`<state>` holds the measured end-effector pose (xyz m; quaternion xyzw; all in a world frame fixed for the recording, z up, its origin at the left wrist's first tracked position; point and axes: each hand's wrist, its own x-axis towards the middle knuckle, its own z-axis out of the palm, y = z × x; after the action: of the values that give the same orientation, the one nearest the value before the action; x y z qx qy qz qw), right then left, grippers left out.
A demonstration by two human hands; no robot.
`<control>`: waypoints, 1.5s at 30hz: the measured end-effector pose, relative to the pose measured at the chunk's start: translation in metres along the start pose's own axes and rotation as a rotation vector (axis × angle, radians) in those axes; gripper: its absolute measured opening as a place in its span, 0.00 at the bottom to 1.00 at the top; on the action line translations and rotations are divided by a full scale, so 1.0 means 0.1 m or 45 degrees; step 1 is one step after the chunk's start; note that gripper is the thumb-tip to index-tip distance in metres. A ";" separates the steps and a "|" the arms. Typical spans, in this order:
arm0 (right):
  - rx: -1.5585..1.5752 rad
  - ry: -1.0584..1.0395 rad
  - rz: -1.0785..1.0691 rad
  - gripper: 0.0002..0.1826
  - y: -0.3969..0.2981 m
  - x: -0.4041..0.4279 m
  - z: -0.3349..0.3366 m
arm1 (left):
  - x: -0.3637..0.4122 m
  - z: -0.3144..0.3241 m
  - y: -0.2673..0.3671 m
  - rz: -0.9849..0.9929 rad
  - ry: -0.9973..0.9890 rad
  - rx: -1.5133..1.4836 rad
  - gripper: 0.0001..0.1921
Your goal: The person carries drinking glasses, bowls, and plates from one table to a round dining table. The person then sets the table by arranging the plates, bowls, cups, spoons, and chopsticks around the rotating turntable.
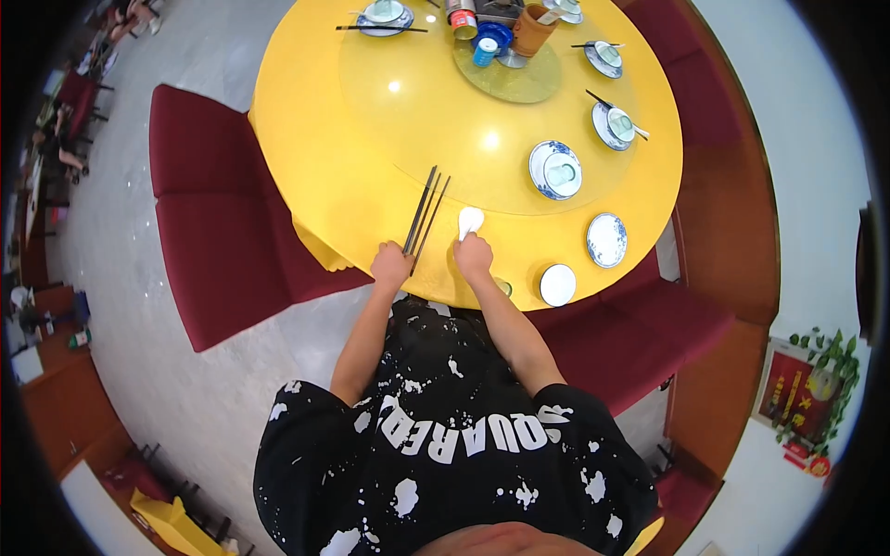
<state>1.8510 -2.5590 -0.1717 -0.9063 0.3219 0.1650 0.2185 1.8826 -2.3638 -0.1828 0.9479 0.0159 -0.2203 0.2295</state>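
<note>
My left hand (392,265) is closed around the near ends of dark chopsticks (421,210) at the edge of the yellow tablecloth. Another chopstick lies just right of them, its near end by my fingers. In my right hand (473,256) are white spoons (471,220), bowls pointing away from me; their exact number is unclear. Right of that hand stand a glass (505,286), partly hidden by my forearm, a white bowl (557,285) and a blue-and-white plate (606,240). Beyond them, a patterned plate (545,154) bears a bowl with a glass in it.
A glass turntable (445,139) carries several place settings, a brown container (534,31), a blue can (485,52) and a blue dish (497,33). A dark red chair (215,208) stands left of the table, and a red bench seat (640,333) curves along the right. People sit far left.
</note>
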 end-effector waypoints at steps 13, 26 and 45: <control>1.186 -0.030 0.045 0.10 0.42 -0.15 -1.02 | 0.07 -0.18 0.23 0.081 -0.269 0.131 0.17; 2.393 -0.044 0.403 0.11 1.73 0.98 -1.45 | 0.03 -0.10 0.20 0.038 -0.267 0.088 0.15; 1.716 0.172 0.269 0.20 2.17 0.33 -1.44 | -1.25 -0.19 0.73 -0.040 -0.242 -0.638 0.09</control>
<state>1.7560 -2.7993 -0.1265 -0.5446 0.4540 -0.1079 0.6969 1.7873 -2.4118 -0.0829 0.8361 0.0629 -0.3011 0.4542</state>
